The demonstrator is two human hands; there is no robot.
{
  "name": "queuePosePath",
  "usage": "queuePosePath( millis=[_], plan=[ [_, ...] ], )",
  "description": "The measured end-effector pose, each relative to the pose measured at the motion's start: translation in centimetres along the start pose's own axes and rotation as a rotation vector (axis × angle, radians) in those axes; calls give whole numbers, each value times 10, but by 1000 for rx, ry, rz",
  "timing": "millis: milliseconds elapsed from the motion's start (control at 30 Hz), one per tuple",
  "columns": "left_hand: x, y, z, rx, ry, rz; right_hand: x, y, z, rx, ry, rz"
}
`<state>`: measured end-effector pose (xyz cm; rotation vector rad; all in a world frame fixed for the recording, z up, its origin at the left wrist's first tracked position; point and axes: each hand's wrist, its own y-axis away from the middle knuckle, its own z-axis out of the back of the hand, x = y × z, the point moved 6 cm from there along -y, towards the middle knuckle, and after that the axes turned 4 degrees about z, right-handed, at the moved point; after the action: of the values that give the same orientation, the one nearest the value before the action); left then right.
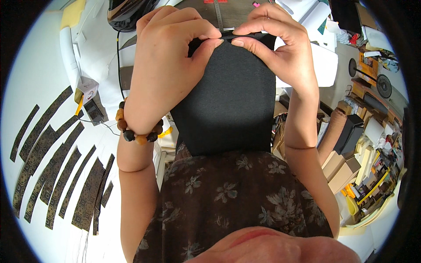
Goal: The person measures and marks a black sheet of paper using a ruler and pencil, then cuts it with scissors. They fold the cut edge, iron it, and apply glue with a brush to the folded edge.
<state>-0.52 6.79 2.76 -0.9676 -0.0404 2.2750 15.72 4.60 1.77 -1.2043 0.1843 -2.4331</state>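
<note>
A piece of black fabric (232, 96) hangs down in front of me, its upper edge raised over the table. My left hand (169, 57) pinches that edge between thumb and forefinger, with the other fingers curled. Close beside it, my right hand (280, 41) pinches the same edge, which looks folded over between the two hands. The fingertips are only a small gap apart. A beaded bracelet (141, 138) circles my left wrist.
Several dark gold-patterned fabric strips (57, 166) lie on the white surface at left. A metal ruler (218, 15) and white paper (324, 65) lie beyond my hands. A black cord (118, 65) runs down beside my left hand. Cardboard boxes (340, 171) and a brown roll (333, 131) crowd the right.
</note>
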Motion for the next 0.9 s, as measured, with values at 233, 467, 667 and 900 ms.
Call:
queuePosePath(
  millis=[233,467,667,900],
  plan=[
    [-4,-6,-4,-12,36,-68,-4,2,0,5,-6,-15],
    [0,-4,-5,-16,50,-39,-9,4,3,-8,-129,-54],
    [1,-7,-9,23,97,-5,-16,8,2,-24,-197,-68],
    [-3,-10,-7,30,84,-36,-19,8,1,-9,-237,-56]
  ],
)
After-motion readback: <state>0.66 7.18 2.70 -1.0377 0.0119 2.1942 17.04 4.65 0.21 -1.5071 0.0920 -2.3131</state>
